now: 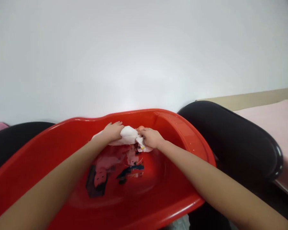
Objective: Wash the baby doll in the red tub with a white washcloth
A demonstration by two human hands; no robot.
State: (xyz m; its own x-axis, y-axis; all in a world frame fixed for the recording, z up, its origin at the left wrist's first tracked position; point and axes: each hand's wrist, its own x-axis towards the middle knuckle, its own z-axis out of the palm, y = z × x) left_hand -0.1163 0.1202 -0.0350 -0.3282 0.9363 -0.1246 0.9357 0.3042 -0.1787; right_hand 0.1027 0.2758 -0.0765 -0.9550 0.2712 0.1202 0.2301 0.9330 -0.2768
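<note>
A red plastic baby bathtub [69, 140] fills the lower middle of the view. Near its far wall lies a white cloth-like bundle [129, 135], with a rounded tan thing [141, 128] at its right end; it may be a doll's head, but it is mostly hidden. My left hand [113, 131] rests on top of the bundle, fingers stretched out. At the right end, my right hand [150, 137] is closed on a crumpled white cloth [141, 143] with a small yellow mark, beside the tan thing. Its fingertips are partly hidden.
Printed figures [100, 177] show on the tub's floor, under what looks like shallow water. A white wall [134, 57] stands right behind the tub. A black padded shape [232, 137] is at the right, before a pink surface [273, 121]; another dark shape [19, 137] lies left.
</note>
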